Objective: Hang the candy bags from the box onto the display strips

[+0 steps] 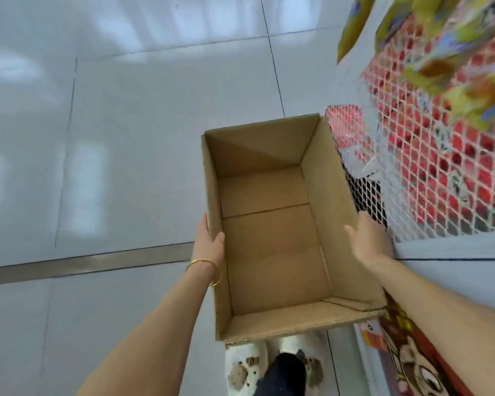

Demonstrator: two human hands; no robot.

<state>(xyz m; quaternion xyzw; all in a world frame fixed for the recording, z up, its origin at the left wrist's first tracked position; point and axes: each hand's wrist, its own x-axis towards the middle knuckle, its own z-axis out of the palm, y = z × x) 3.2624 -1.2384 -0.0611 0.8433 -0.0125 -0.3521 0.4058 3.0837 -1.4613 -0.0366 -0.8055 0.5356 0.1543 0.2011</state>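
I am looking straight down into the cardboard box point(272, 232), and its brown bottom is showing bare, with no candy bags lying inside. My left hand point(209, 244) is gripping the box's left wall, thumb hooked over the rim to the inside and the fingers going down the outside; a thin gold bangle point(205, 270) is sitting on that wrist. My right hand point(369, 241) is lying along the outside of the right wall near the rim with the fingers spread and fairly straight, so that grip is reading as open, pressing rather than clamping; motion blur is keeping me from seeing the fingertips clearly. The box is being held above a pale tiled floor point(97, 138), with a white shoe point(245, 367) showing just under its near edge. To the right, a white mesh rack point(446, 178) is standing beside the box, red packets showing through it. Yellow-green candy bags point(429, 38) are hanging blurred in the upper right, above the mesh. I cannot make out the display strips themselves.
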